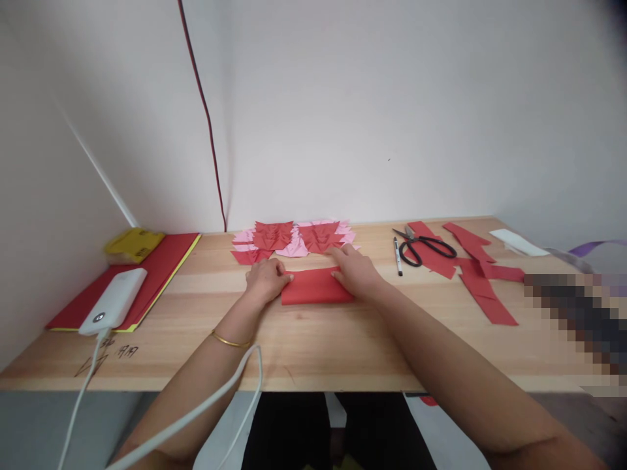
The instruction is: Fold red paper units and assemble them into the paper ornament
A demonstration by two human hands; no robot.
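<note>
A folded red paper sheet lies flat on the wooden table in front of me. My left hand sits at its left edge with the fingers curled, pinching the paper's edge. My right hand rests on the sheet's right end, fingers pressed down flat on it. Just behind both hands lies a row of folded red and pink paper pieces.
Black scissors and a pen lie right of the hands among red paper scraps. A stack of red and yellow sheets with a white power bank and its cable lies at the left. Walls close the back and left.
</note>
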